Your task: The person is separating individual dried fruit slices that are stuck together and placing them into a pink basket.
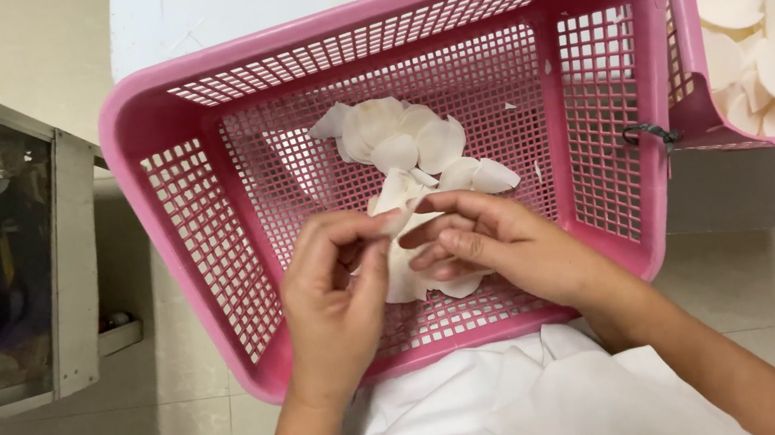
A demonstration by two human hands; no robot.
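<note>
pink basket (pixel 172 192) on the lap; pile of white chips (pixel 407 139) at 12 o'clock from the hands. left hand (pixel 334 301) and right hand (pixel 498 247) pinch one chip (pixel 404 213) between them, right nearer the pile.

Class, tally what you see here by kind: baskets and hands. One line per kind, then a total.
Pink baskets: 2, the near basket and the far basket
Hands: 2, the left hand and the right hand
Total: 4
</note>
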